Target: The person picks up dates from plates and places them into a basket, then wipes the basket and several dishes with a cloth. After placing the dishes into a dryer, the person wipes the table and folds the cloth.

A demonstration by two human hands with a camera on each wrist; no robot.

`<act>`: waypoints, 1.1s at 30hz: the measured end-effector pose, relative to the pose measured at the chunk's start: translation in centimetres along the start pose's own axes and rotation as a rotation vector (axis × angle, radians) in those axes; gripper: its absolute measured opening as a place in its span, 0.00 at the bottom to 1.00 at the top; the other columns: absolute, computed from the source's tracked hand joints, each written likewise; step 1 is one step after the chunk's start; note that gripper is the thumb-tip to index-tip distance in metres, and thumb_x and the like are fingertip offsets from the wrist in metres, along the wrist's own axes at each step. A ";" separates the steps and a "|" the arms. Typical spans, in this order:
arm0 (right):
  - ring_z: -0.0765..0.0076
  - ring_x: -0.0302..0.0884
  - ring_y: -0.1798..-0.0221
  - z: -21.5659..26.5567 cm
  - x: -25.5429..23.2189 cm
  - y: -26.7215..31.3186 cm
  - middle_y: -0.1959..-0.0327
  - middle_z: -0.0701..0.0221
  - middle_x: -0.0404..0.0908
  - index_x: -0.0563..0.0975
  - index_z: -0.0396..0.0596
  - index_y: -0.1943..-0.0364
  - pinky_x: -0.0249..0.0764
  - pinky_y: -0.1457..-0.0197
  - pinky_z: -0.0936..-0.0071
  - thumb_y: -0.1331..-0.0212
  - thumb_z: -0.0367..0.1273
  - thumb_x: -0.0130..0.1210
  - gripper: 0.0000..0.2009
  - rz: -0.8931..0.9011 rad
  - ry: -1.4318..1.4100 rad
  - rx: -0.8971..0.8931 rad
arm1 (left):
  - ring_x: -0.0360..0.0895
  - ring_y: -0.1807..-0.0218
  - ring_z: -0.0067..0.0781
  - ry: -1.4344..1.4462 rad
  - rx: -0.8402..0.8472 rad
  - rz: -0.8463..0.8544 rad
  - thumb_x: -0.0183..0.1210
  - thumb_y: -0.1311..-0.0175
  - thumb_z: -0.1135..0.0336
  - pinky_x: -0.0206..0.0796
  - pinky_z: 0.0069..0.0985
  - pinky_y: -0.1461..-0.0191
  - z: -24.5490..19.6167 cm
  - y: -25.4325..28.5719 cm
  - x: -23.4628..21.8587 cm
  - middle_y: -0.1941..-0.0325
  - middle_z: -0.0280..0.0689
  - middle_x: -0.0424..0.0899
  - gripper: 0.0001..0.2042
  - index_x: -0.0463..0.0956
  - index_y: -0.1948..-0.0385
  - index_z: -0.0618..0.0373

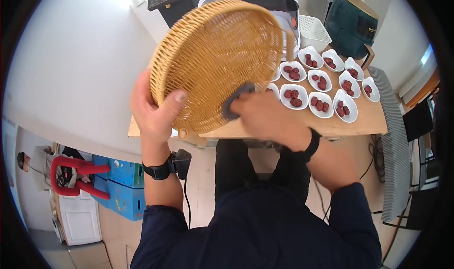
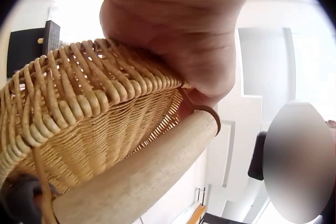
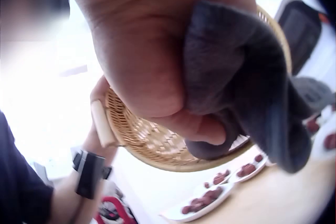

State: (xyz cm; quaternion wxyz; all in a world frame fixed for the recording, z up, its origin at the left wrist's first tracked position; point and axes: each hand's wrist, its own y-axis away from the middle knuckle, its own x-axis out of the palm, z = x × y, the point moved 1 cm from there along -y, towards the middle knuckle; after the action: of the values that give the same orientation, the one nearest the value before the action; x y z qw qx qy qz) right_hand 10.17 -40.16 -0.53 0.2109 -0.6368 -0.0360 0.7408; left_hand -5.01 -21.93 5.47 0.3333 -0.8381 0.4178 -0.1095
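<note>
Head view: the left hand [image 1: 153,109] is gripping the basket [image 1: 222,56] by its rim, holding it tilted above the surface [image 1: 362,120] near bowls [image 1: 347,119] of dates [image 1: 340,112], apparently so its inside is facing the right hand [image 1: 267,116], which is pinching a cloth [image 1: 230,107].

Basket [image 1: 222,61] golden tan, woven; cloth [image 3: 247,77] dark grey; bowls [image 1: 293,97] white; dates [image 1: 319,105] dark red.

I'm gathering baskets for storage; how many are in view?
2. The wicker basket is tilted up in the left hand; the white perforated basket is at the back of the table, beside the dark green appliance. Others may be hidden behind the wicker one.
</note>
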 end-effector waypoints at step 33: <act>0.53 0.86 0.53 0.8 10.5 -1.2 0.55 0.60 0.89 0.87 0.48 0.56 0.80 0.48 0.64 0.53 0.25 0.55 0.18 0.108 -1.009 0.194 | 0.72 0.29 0.52 0.601 -0.462 -0.765 0.46 0.20 0.62 0.68 0.53 0.26 16.5 -5.5 -12.7 0.29 0.52 0.71 0.22 0.62 0.29 0.62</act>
State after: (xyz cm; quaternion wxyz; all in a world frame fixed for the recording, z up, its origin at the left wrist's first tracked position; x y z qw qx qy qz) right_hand 8.66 -35.15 -9.79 0.1866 -0.1787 -0.0316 0.9655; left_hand -1.86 -2.06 -2.20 -0.0576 -0.9137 0.1728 -0.3632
